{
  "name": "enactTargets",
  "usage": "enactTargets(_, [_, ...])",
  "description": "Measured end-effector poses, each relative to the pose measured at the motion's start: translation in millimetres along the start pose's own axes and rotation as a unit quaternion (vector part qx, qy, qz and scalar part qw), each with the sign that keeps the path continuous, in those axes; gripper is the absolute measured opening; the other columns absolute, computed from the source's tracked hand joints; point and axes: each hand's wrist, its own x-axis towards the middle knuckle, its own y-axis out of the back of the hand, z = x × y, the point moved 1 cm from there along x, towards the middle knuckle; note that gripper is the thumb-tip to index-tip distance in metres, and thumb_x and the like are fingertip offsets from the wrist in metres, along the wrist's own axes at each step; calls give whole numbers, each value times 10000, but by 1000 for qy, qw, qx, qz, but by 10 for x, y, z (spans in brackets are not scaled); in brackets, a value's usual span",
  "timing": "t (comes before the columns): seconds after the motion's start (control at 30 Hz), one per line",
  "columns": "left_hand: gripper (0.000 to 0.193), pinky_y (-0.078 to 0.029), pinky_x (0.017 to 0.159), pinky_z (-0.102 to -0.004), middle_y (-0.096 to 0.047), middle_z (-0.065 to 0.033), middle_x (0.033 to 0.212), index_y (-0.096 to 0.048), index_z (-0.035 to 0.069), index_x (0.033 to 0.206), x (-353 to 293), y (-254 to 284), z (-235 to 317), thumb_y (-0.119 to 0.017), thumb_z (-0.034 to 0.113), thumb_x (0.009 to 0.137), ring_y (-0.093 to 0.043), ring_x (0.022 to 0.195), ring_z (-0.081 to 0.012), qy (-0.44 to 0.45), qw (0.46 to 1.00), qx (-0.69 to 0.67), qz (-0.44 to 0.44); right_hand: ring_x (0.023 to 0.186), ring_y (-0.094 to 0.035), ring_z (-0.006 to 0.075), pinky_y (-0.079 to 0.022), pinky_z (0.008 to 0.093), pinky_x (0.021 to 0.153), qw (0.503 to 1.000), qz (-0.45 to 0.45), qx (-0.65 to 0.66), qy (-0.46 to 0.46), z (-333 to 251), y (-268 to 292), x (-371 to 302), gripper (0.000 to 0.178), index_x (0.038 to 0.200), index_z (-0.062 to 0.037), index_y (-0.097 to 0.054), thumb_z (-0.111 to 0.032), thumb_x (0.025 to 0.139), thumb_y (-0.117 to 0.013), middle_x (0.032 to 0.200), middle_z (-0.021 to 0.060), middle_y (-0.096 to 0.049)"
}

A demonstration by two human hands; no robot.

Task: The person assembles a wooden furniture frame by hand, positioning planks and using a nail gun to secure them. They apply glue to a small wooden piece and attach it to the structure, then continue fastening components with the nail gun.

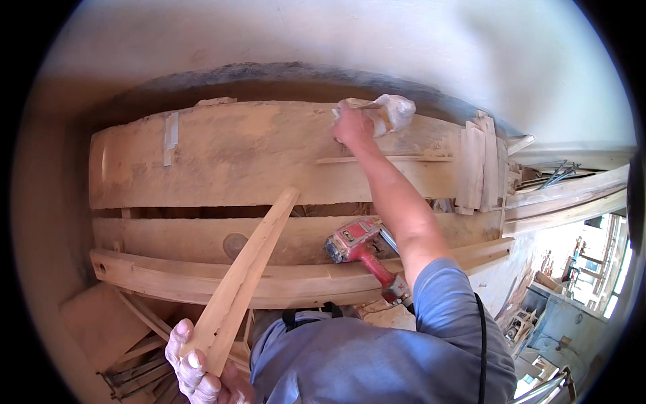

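Note:
My left hand (202, 370) is closed around the near end of a long, tapering wooden strip (245, 279). The strip slants up and away, and its far end lies over the workbench top (222, 155). Across the bench, near its back edge, my right hand (353, 126) is closed beside a crumpled clear plastic bag (398, 113). What its fingers hold is mostly hidden. Below my right forearm, a red and grey cordless power tool (360, 246) lies on the near part of the bench.
A thin wooden stick (383, 159) lies lengthwise on the bench, with a short metallic strip (171, 138) at left. Several wooden offcuts (476, 165) are at the right end. Long boards (572, 202) extend beyond. A wall (269, 40) stands behind; wood pieces (138, 330) lean below left.

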Motion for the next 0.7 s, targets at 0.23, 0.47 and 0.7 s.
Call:
enactTargets(0.23, [460, -517, 885, -521, -553, -169, 1326, -482, 169, 1440, -79, 234, 38, -507, 70, 992, -603, 1099, -408, 62, 993, -39, -91, 950, -686, 415, -499, 550, 867, 987, 145, 67, 3, 260, -23, -367, 329, 1151, -66, -601, -253, 883, -633, 929, 205, -720])
enactTargets(0.47, [703, -533, 932, -565, -521, -202, 1460, -440, 219, 1516, -113, 355, 28, -495, -67, 876, -589, 1189, -504, 113, 986, -18, -121, 868, -677, 415, -532, 500, 770, 954, 209, 169, 131, 265, -136, -627, 225, 1061, -87, -636, -189, 861, -647, 928, 211, -706])
enactTargets(0.7, [628, -570, 920, -510, -333, -360, 1516, -438, 242, 1499, -195, 470, 29, -552, -59, 961, -579, 1218, -475, 276, 956, 10, -99, 718, -697, 257, -536, 380, 678, 926, 160, 334, 77, 395, -255, -675, 257, 1103, -111, -686, -60, 851, -680, 798, 146, -702])
